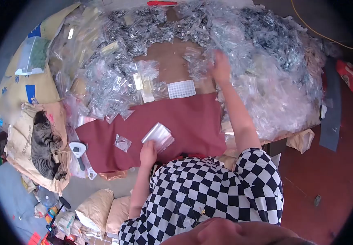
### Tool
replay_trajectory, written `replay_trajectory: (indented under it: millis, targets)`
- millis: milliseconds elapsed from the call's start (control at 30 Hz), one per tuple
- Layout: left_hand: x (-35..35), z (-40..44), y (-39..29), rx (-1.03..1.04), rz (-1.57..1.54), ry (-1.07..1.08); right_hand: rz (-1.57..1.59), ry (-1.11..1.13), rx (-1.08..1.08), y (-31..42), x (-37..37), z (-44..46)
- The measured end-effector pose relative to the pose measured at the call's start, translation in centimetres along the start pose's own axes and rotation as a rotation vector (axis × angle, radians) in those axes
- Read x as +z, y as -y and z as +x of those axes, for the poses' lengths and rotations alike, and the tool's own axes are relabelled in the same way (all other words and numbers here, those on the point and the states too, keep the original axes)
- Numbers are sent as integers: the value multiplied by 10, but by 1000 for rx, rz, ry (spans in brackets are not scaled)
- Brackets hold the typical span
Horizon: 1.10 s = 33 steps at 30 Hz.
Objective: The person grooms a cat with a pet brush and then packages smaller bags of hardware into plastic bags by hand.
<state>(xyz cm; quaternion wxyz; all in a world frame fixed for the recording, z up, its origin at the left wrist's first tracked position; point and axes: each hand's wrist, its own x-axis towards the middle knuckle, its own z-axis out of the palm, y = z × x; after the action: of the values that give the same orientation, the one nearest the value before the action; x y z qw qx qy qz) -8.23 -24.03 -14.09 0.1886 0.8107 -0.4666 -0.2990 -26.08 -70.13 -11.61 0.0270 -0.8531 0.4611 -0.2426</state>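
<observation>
My left hand point(148, 153) is closed on a stack of clear plastic bags point(159, 137) above the dark red cloth point(188, 118). Beside it on the cloth lies a small clear packet point(123, 143). Stretched forward, my right hand point(220, 67) is at the edge of the big heap of clear bags point(262, 81); its fingers are blurred, and whether they hold anything is not clear. Small packets with metal parts point(197, 61) lie just left of it. A checked white card point(181, 89) rests at the cloth's far edge.
Heaps of filled packets point(111, 81) cover the left and far parts of the table. A cat point(44, 145) lies on a paper sack at the left. A white-handled tool point(77, 149) sits by the cloth's left edge. Sacks point(96, 208) stand below, and a red bag point(350, 79) is at the right.
</observation>
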Motion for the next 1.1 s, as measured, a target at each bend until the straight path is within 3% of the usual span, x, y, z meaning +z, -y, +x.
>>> replay_trajectory:
  millis: [33, 100, 133, 200, 233, 300, 500, 533, 600, 667, 733, 800, 933, 1033, 1100]
  targets:
    - [0, 3, 0, 7, -1, 2, -5, -4, 3, -15, 0, 11]
    - [-1, 12, 2, -55, -14, 117, -154, 91, 640, -34, -6, 36]
    - [2, 16, 5, -45, -9, 120, -156, 83, 650, -35, -9, 43]
    - [9, 23, 8, 5, 8, 68, -310, 529, 697, -27, -10, 60]
    - [8, 25, 8, 18, 14, 75, -310, 523, 712, -24, -6, 63]
    - [7, 30, 6, -8, 25, 96, -261, 554, 723, -16, 2, 67]
    - [7, 35, 9, 8, 75, 191, -275, 566, 186, 33, 31, 35]
    - [3, 42, 8, 19, 102, 197, -256, 558, 209, 34, 18, 28]
    - [2, 38, 9, -6, 64, 239, -158, 299, -53, 37, -11, 18]
    - [0, 36, 10, -16, 69, 237, -188, 458, 123, 14, -41, 17]
    - [3, 38, 7, -27, 60, 232, 4, 576, 134, -25, -52, 4]
    - [5, 37, 7, -16, 90, 202, 123, 465, -58, -54, -36, -29]
    - [7, 36, 13, -27, 100, 228, 216, 511, 141, -6, -110, -46]
    - [8, 40, 8, -12, 106, 222, 60, 435, 352, -35, -137, -65]
    - [4, 41, 5, -56, 111, 248, -231, 676, 352, -70, -137, -83]
